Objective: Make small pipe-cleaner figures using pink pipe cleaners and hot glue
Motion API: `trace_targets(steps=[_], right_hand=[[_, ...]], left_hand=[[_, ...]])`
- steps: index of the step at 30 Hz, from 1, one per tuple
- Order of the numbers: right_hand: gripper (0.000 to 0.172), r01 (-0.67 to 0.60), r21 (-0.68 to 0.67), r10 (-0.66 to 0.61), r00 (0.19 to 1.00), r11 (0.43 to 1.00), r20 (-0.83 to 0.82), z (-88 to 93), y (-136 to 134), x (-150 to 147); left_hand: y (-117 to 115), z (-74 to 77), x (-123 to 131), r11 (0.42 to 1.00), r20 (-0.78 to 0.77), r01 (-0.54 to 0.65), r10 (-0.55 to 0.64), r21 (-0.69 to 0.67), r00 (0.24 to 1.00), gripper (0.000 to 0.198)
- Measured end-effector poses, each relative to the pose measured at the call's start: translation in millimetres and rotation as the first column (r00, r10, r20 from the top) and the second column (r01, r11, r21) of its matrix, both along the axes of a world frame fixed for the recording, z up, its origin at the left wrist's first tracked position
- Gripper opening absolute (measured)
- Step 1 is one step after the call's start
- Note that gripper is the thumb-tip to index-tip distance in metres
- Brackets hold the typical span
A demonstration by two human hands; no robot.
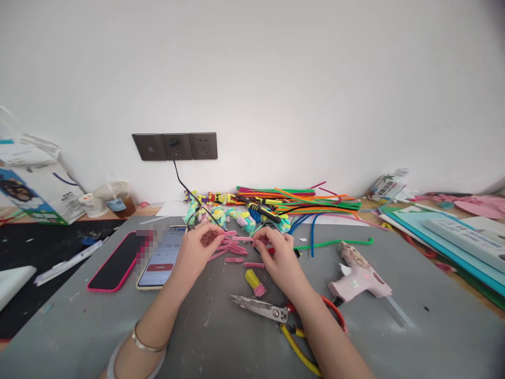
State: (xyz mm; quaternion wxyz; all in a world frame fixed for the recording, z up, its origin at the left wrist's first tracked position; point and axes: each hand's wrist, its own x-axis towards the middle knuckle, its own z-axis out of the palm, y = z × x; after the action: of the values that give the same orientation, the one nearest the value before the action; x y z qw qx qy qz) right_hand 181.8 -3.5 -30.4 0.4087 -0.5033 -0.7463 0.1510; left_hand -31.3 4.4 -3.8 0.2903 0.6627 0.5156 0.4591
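Between my two hands runs a short pink pipe cleaner piece (pixel 241 239). My left hand (pixel 204 243) is closed on its left end, thumb against the fingers. The fingertips of my right hand (pixel 274 246) pinch the other end. Several cut pink pieces (pixel 236 249) lie on the grey mat just below and between the hands. Nearer to me is a small bundle of yellow and pink pipe cleaner (pixel 255 282). Scissors (pixel 260 308) with red handles lie partly under my right forearm.
A pink glue gun (pixel 361 279) with a glue stick lies at right. Two phones (pixel 158 263) are at left. Behind the hands are pliers (pixel 264 210), finished pastel pieces (pixel 242 218) and pipe cleaner bundles (pixel 323 204). A drink cup (pixel 120 202) stands back left.
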Motion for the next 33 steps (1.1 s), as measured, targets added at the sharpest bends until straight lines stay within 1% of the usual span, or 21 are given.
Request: trace_targets(steps=[4, 7, 13, 18, 20, 22, 24, 27, 29, 33], right_hand=[[0.012, -0.019, -0.001, 0.019, 0.998, 1.000, -0.056, 3.1, -1, -1], [0.012, -0.023, -0.023, 0.022, 0.998, 0.999, -0.065, 3.0, -1, -1], [0.013, -0.001, -0.035, -0.002, 0.995, 0.999, -0.096, 3.6, -1, -1], [0.012, -0.006, -0.038, 0.002, 0.996, 0.999, -0.088, 5.1, -2, -2], [0.012, -0.031, -0.047, 0.026, 0.995, 0.998, -0.099, 6.0, -2, -2], [0.012, -0.072, -0.072, 0.061, 0.988, 0.995, -0.145, 7.8, -2, -2], [0.013, -0.141, -0.114, 0.112, 0.966, 0.983, -0.234, 10.5, -3, -2], [0.013, -0.266, -0.164, 0.184, 0.901, 0.950, -0.393, 14.1, -4, -2], [0.014, -0.318, -0.179, 0.205, 0.861, 0.931, -0.465, 15.2, -5, -3], [0.018, -0.353, -0.179, 0.214, 0.823, 0.918, -0.526, 16.2, -6, -3]], left_hand=[[-4, 1.4, 6, 0.987, -0.013, 0.115, -0.117, -0.109, 0.993, 0.018], [-6, 2.1, 11, 0.973, 0.018, 0.177, -0.176, -0.150, 0.984, 0.020], [-9, 5.5, 14, 0.960, 0.136, 0.217, -0.194, -0.176, 0.972, 0.018], [-9, 7.8, 14, 0.961, 0.215, 0.223, -0.186, -0.163, 0.959, 0.020], [-9, 7.3, 13, 0.962, 0.230, 0.219, -0.179, -0.161, 0.957, 0.021], [-9, 6.6, 13, 0.964, 0.255, 0.205, -0.158, -0.167, 0.954, 0.022], [-9, 6.4, 12, 0.969, 0.291, 0.178, -0.123, -0.169, 0.949, 0.023], [-9, 8.4, 11, 0.972, 0.343, 0.154, -0.086, -0.176, 0.935, 0.028], [-9, 10.7, 10, 0.966, 0.372, 0.172, -0.089, -0.195, 0.924, 0.030], [-9, 13.8, 10, 0.947, 0.412, 0.219, -0.108, -0.234, 0.905, 0.031]])
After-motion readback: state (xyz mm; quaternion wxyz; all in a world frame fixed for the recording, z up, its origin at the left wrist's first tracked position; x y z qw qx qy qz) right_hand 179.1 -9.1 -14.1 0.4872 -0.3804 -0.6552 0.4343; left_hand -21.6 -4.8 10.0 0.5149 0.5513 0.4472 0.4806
